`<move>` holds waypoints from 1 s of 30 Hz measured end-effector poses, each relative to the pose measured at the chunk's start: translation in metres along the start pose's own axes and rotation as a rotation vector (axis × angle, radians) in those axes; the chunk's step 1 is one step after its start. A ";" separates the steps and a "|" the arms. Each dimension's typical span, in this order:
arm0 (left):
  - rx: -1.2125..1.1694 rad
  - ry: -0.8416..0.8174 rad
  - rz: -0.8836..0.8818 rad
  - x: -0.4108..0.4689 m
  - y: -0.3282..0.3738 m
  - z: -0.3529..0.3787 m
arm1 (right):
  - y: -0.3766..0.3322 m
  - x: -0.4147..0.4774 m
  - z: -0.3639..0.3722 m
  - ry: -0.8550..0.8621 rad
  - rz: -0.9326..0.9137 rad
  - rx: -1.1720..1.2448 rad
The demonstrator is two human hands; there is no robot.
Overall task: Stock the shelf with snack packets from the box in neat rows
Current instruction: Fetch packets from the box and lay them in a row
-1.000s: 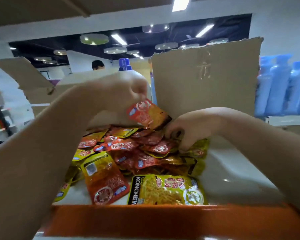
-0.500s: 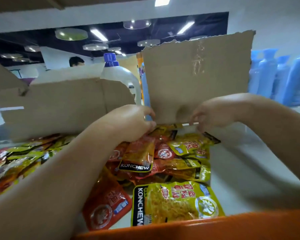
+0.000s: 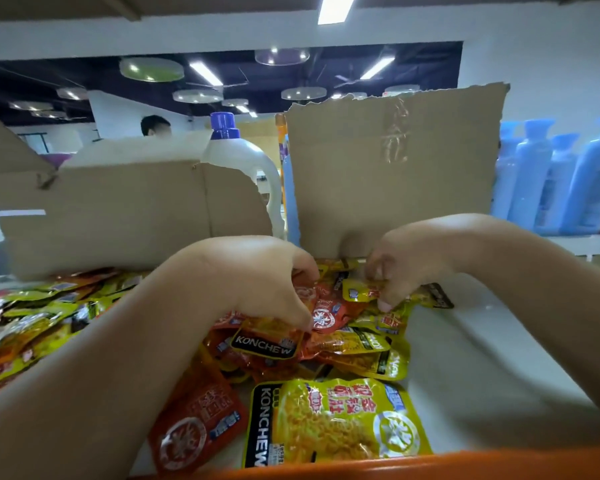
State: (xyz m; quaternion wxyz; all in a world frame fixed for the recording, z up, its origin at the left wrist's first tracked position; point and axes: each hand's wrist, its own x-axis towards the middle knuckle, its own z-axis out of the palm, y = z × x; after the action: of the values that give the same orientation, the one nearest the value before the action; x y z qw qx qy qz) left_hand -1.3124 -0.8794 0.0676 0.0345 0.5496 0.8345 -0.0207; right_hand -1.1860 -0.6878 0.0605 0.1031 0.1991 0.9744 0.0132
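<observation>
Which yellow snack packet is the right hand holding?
The small yellow foil packet at the pile's far end, in the right hand; the large yellow packet lies untouched.

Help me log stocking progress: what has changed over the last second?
The left hand, earlier raised with a packet, dropped onto the heap of packets and grips an orange foil snack packet. The right hand now pinches a small yellow foil packet. The large yellow foil packet in front stayed put.
</observation>
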 end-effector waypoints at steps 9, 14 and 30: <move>0.011 0.021 -0.071 -0.004 0.007 0.003 | 0.000 0.002 0.001 0.039 0.166 -0.085; 0.015 0.025 -0.067 -0.003 0.008 0.001 | 0.002 0.003 0.001 -0.043 0.155 -0.034; -0.178 0.186 0.161 0.001 -0.005 -0.004 | 0.008 -0.070 -0.006 0.400 0.250 0.290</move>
State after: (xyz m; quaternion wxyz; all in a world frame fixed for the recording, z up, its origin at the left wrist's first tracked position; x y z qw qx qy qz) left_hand -1.3176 -0.8799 0.0712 0.0072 0.6089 0.7859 0.1072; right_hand -1.1213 -0.7076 0.0810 -0.1235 0.3242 0.9349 -0.0747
